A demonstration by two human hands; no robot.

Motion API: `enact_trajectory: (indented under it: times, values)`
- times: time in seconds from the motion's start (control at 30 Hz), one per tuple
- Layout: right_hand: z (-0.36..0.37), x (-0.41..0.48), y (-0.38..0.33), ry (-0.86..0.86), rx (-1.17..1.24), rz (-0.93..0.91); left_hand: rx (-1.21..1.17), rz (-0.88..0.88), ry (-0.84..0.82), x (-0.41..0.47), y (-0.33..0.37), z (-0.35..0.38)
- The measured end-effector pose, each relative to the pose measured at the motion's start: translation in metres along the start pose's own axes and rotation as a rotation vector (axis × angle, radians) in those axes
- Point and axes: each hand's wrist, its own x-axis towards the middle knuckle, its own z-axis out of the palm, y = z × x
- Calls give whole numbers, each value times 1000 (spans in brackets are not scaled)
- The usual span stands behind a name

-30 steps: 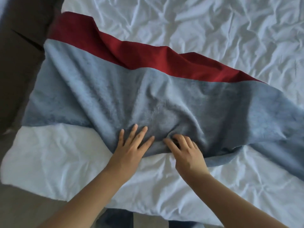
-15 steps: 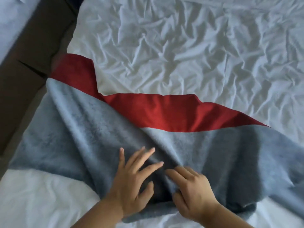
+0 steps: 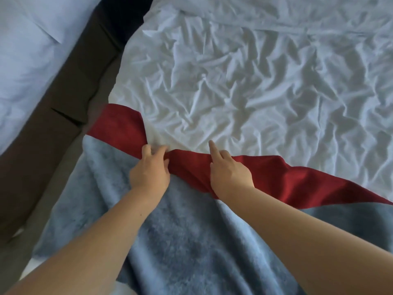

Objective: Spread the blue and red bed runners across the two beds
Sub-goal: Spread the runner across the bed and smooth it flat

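The runner is laid but bunched, its red band pinched by the left hand and pressed under the right hand, its forefinger outstretched; the second bed is bare.

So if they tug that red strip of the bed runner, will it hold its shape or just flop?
Probably flop. The red strip of the bed runner already bunches into folds where the left hand pinches it. It likely slides easily too, lying loose over the wrinkled white bed sheet. The fluffy blue part of the runner looks thicker, so it may drag.
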Motion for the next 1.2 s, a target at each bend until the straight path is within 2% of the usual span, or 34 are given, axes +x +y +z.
enact_trajectory:
  times: [0.13, 0.23, 0.37, 0.47, 0.57, 0.67, 0.77, 0.83, 1.03, 1.2]
  values:
    - [-2, 6, -2, -57, 108, 171, -165, 207, 39, 2, -16, 3]
    - [-9, 6, 12, 80, 182, 234, -226, 314, 53, 15, -4, 2]
    - [-37, 27, 48, 235, 198, 308, -263, 466, -17, 61, 39, -8]
    - [-58, 45, 73, 324, 176, 318, -303, 431, -122, 83, 67, -14]
    - [-54, 50, 90, 329, 92, 257, -203, 371, -252, 75, 75, -1]
    - [-21, 30, 103, 136, 94, 185, 4, 355, -294, 44, 60, 26]
    - [16, 7, 117, 16, -154, 71, 140, 336, -262, 0, 38, 49]
    - [23, 4, 125, -37, -225, 35, 146, 326, -224, -26, 30, 56]
    - [23, -37, 134, -10, -206, -79, 120, 356, -237, -82, 45, 61]
    - [17, -102, 171, 28, -75, -202, 70, 455, -253, -103, 117, 67]
